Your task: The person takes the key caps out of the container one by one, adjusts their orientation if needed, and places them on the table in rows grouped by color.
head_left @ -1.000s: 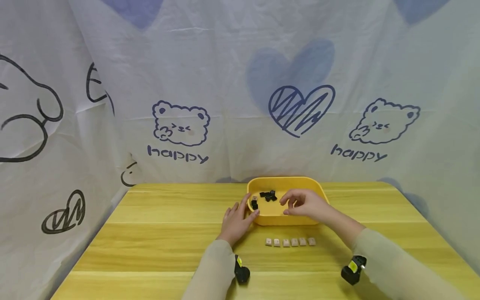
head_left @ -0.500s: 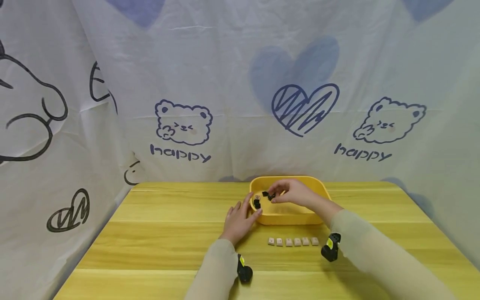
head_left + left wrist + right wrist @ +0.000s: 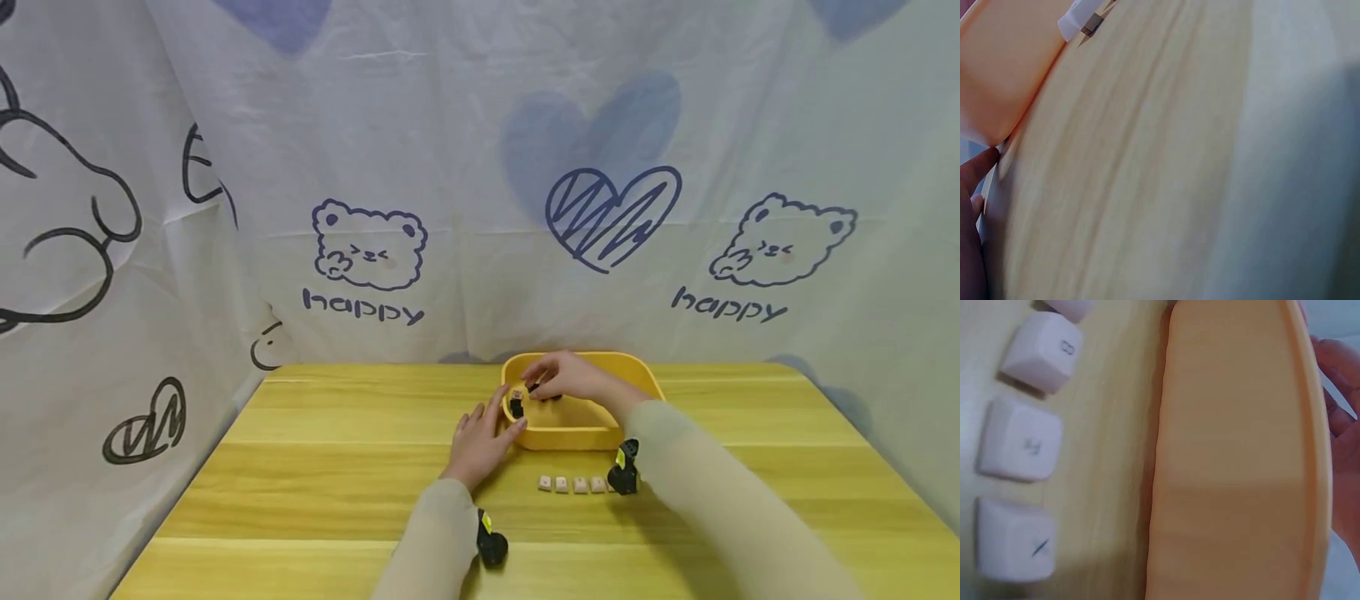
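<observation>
My left hand (image 3: 477,446) rests against the left end of the yellow plastic tray (image 3: 573,439), thumb near its front rim and fingers spread along its left side. In the left wrist view a fingertip touches the tray's lower outer edge. My right hand (image 3: 570,377) reaches into the tray, thumb and fingertips around a small black piece (image 3: 533,387); whether they grip it is too small to tell. Another black piece (image 3: 516,409) and a pale keycap (image 3: 517,395) lie at the tray's left end. In front, a row of white keycaps (image 3: 580,485) is partly covered by the right wrist camera.
The tray stands near the back of the wooden table (image 3: 315,467), before a printed cloth (image 3: 480,275). In the left wrist view a white plug with a metal end (image 3: 1082,20) lies beside the tray. Wrist cameras hang under both forearms.
My right hand has moved left inside the tray, from its middle to the black pieces near the left end. My left hand has stayed at the tray's left end.
</observation>
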`<state>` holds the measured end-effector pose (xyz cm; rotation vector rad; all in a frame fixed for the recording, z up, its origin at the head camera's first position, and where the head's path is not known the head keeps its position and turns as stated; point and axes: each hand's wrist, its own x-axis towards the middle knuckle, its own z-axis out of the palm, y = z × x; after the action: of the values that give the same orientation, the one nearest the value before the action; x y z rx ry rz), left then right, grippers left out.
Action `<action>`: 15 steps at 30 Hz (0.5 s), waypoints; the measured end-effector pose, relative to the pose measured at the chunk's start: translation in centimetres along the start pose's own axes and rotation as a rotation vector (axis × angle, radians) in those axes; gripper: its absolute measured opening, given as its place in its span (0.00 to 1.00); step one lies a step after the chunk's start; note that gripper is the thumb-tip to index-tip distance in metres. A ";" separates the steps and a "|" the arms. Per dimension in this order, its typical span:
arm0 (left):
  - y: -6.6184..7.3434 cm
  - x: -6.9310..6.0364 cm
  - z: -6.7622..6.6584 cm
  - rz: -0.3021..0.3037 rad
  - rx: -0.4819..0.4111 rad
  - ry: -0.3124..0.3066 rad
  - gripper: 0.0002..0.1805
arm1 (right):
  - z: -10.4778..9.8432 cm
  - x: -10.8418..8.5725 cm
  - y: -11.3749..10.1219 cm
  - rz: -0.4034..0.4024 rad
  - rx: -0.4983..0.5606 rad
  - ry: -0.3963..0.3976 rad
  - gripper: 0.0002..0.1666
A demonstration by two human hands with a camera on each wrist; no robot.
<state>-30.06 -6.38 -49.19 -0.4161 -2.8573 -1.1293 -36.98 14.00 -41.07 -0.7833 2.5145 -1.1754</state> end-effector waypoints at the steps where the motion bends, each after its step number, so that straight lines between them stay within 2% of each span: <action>1: 0.0 0.0 0.0 0.001 0.000 -0.001 0.37 | 0.0 0.0 -0.3 0.002 0.002 -0.008 0.19; 8: 0.2 -0.3 -0.4 0.007 -0.008 0.001 0.36 | 0.5 1.9 0.8 0.077 -0.048 -0.065 0.18; 15: 0.4 -0.5 -0.6 0.011 -0.019 -0.001 0.37 | 1.0 3.0 1.5 0.076 -0.099 -0.108 0.19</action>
<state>-29.51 -6.60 -48.56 -0.4323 -2.8438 -1.1550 -39.57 12.40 -42.90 -0.7463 2.5052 -0.9648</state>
